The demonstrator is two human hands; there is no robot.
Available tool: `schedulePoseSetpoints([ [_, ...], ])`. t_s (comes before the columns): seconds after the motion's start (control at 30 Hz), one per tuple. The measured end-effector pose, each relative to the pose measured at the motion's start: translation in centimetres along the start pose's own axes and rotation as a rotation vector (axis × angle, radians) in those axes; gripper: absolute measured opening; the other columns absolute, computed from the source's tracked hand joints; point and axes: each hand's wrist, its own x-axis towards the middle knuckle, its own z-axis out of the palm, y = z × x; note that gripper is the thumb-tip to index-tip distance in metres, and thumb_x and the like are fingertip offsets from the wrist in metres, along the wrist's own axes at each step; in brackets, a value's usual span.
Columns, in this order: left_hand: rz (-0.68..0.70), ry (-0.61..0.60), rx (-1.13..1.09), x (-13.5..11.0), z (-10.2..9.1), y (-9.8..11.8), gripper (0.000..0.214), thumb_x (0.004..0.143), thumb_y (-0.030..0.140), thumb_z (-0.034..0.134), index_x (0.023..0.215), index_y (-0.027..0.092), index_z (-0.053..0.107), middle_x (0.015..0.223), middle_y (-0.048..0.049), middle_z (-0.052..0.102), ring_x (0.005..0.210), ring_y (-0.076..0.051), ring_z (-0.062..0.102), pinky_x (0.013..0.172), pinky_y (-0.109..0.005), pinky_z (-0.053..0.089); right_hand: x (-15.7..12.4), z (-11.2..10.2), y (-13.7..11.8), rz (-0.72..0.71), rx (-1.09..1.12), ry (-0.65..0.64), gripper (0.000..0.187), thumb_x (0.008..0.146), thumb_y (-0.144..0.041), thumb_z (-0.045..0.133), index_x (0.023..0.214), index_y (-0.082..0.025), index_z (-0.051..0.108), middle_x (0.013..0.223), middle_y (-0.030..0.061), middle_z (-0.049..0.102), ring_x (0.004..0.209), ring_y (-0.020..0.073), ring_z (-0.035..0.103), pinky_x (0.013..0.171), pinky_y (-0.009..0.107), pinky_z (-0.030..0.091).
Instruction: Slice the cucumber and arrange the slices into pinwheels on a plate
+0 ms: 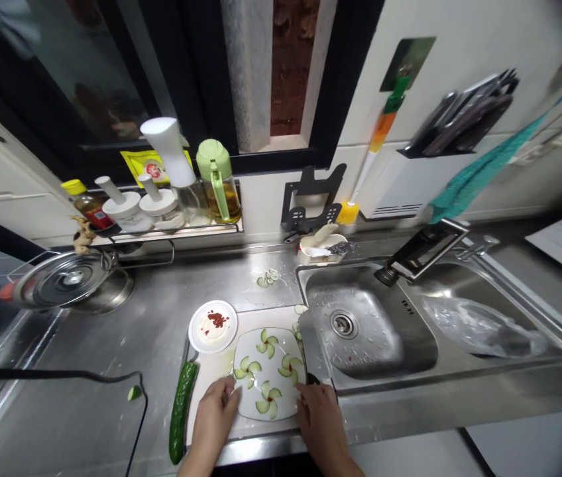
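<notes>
A white square plate [281, 351] with several cucumber slices arranged on it sits on a white cutting board [210, 371] at the counter's front edge. My left hand [214, 421] touches the plate's near left edge, its fingers curled. My right hand [321, 417] rests at the plate's near right edge, fingers bent; a dark object shows just past its fingertips. A small round white dish [213, 326] with red chopped bits stands at the board's far left corner. A whole cucumber [181, 409] lies left of the board.
A steel sink [385, 344] with a drain lies right of the board, a faucet [425, 248] above it. Oil and seasoning bottles [216, 182] stand on a rack at the back. A pot lid [62, 278] is at the left, and a black cord [62, 376] crosses the counter.
</notes>
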Motion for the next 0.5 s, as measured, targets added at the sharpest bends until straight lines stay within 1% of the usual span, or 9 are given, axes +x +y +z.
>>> schedulePoseSetpoints([
  [0.07,-0.087,0.009,-0.008,-0.2,0.0,-0.5,0.025,0.081,0.038,0.051,0.093,0.019,0.062,0.076,-0.0013,0.065,0.067,-0.017,0.061,0.068,-0.026,0.045,0.2,0.0,0.4,0.067,-0.028,0.043,0.033,0.084,-0.013,0.045,0.111,-0.014,0.065,0.096,0.0108,0.065,0.095,0.027,0.05,0.087,0.038,0.041],
  [0.13,-0.173,-0.018,-0.028,-0.4,0.3,-0.8,0.032,0.08,0.039,0.051,0.102,0.018,0.06,0.078,-0.0016,0.066,0.069,-0.017,0.063,0.069,-0.026,0.046,0.4,0.2,0.5,0.132,-0.06,0.08,0.032,0.084,-0.014,0.047,0.11,-0.012,0.065,0.097,0.0121,0.064,0.095,0.0281,0.05,0.087,0.04,0.041],
  [0.23,-0.265,-0.076,-0.067,-0.4,1.0,-1.0,0.036,0.08,0.039,0.051,0.106,0.015,0.059,0.077,-0.0019,0.067,0.073,-0.017,0.065,0.072,-0.025,0.046,1.0,0.4,0.4,0.208,-0.077,0.092,0.034,0.084,-0.015,0.046,0.114,-0.013,0.063,0.102,0.0125,0.062,0.097,0.0288,0.049,0.088,0.041,0.04],
  [0.37,-0.29,-0.124,-0.089,-0.2,1.8,-0.8,0.033,0.079,0.034,0.052,0.104,0.014,0.059,0.07,0.0006,0.063,0.069,-0.016,0.063,0.07,-0.023,0.045,1.7,0.4,0.0,0.272,-0.075,0.04,0.038,0.085,-0.017,0.045,0.12,-0.013,0.06,0.105,0.0134,0.061,0.1,0.0302,0.048,0.088,0.041,0.039],
  [0.5,-0.276,-0.125,-0.066,0.1,2.4,-0.8,0.023,0.079,0.027,0.052,0.096,0.016,0.061,0.064,0.0035,0.056,0.064,-0.014,0.058,0.066,-0.021,0.042,2.3,-0.2,-0.8,0.35,-0.086,-0.025,0.039,0.084,-0.016,0.047,0.12,-0.011,0.06,0.105,0.0153,0.061,0.102,0.0319,0.049,0.088,0.041,0.039],
])
